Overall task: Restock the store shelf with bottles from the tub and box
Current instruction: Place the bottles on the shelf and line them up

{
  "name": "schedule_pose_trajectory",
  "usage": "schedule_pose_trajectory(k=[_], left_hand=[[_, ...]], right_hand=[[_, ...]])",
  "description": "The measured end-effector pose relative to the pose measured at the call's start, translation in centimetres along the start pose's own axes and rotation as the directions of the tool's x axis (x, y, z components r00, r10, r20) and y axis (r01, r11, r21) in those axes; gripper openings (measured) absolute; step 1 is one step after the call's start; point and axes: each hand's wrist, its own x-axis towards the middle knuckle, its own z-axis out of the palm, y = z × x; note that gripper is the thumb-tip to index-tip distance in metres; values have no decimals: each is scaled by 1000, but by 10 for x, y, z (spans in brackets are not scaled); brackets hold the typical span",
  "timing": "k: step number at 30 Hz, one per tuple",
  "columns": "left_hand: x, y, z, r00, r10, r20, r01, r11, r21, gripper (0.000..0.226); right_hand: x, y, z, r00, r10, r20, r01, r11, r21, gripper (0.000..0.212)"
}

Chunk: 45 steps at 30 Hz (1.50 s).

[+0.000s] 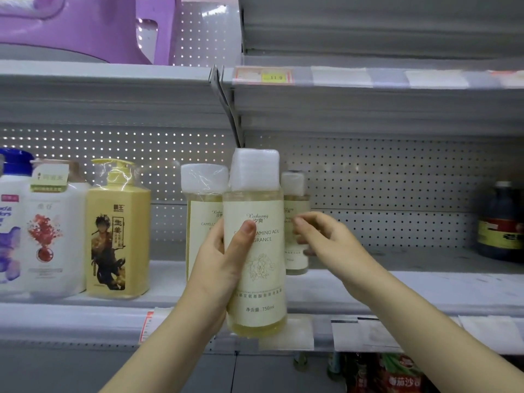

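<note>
The left hand (218,259) grips a clear bottle (256,268) of pale yellow liquid, cream-labelled and capped in white wrap, upright before the shelf (397,302) front edge, the right hand (326,242) loosely curled just beside it, matching bottles (202,211) behind.

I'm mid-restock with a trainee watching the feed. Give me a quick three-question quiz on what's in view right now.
1. True or false: the left hand grips the held bottle around its label.
2. What tops the held bottle? A: a white cap in clear wrap. B: a blue screw lid. C: a yellow pump.
3. Fill in: the dark bottle stands at the far ___ end of the shelf.

Key: 1 true; 2 A; 3 right.
</note>
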Motion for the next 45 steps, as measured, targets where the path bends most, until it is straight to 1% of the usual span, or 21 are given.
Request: schedule_pose_trajectory(k=[1, 2, 4, 6, 7, 10, 12, 13, 14, 15, 16, 18, 20, 24, 25, 27, 28, 30, 34, 39, 45], left_hand=[[-2, 2, 4, 1000, 23, -1, -23, 1000, 4, 67], [-3, 5, 9, 998, 56, 7, -56, 998, 10, 65], [-3, 11, 20, 992, 123, 31, -123, 992, 25, 64], [0, 15, 26, 986, 160, 41, -162, 986, 46, 65], [3, 16, 28, 984, 174, 44, -177, 980, 89, 66], [15, 11, 27, 984, 164, 64, -176, 925, 336, 77], [22, 10, 24, 981, 184, 62, -188, 820, 540, 91], [24, 11, 22, 976, 212, 60, -203, 762, 614, 100], [25, 13, 19, 964, 258, 59, -229, 699, 677, 105], [28, 15, 13, 945, 321, 62, -261, 626, 735, 104], [32, 16, 7, 923, 378, 77, -289, 543, 789, 97], [44, 22, -7, 895, 430, 116, -300, 390, 871, 82], [55, 29, -14, 898, 404, 175, -295, 257, 920, 81], [69, 26, -15, 930, 244, 275, -286, 8, 958, 90], [71, 21, -16, 922, 247, 297, -295, -49, 954, 94], [72, 12, -20, 888, 308, 340, -311, -142, 940, 100], [73, 10, -23, 876, 336, 348, -310, -162, 937, 101], [74, 9, -25, 863, 369, 344, -303, -168, 938, 102], [77, 4, -25, 845, 405, 350, -295, -194, 936, 101], [78, -3, -26, 843, 417, 339, -280, -198, 939, 97], [80, -7, -28, 825, 442, 352, -282, -219, 934, 96]], right_hand=[[-11, -4, 0, 995, -13, 95, 7, 998, 58, 27], [-19, -9, 1, 982, -37, 188, 17, 994, 108, 34], [-33, -17, 2, 950, -98, 297, 48, 984, 174, 43], [-37, -20, 1, 942, -156, 297, 101, 976, 191, 36], [-37, -20, 0, 945, -171, 280, 120, 974, 191, 35], [-32, -13, -7, 968, -152, 201, 107, 970, 218, 47], [-30, -9, -10, 979, -134, 156, 98, 971, 217, 54], [-29, -6, -11, 982, -128, 136, 97, 972, 215, 55], [-28, -3, -13, 986, -122, 111, 96, 972, 216, 55], [-27, 0, -14, 990, -114, 86, 93, 972, 215, 54], [-26, 3, -16, 993, -104, 62, 88, 973, 211, 51], [-22, 9, -19, 997, -73, 26, 66, 977, 205, 49], [-17, 16, -20, 999, -34, 4, 32, 977, 212, 52], [-7, 26, -17, 1000, 26, -10, -23, 976, 217, 52], [-5, 29, -16, 999, 36, -18, -31, 976, 214, 51], [-1, 36, -15, 998, 52, -30, -45, 978, 205, 51], [1, 39, -14, 998, 57, -29, -50, 979, 199, 52], [4, 44, -13, 997, 71, -27, -64, 978, 198, 53], [13, 46, -15, 995, 92, 29, -95, 981, 169, 40], [17, 41, -20, 985, 112, 130, -114, 993, 10, 54], [21, 43, -13, 988, 111, 111, -110, 994, -14, 55]])
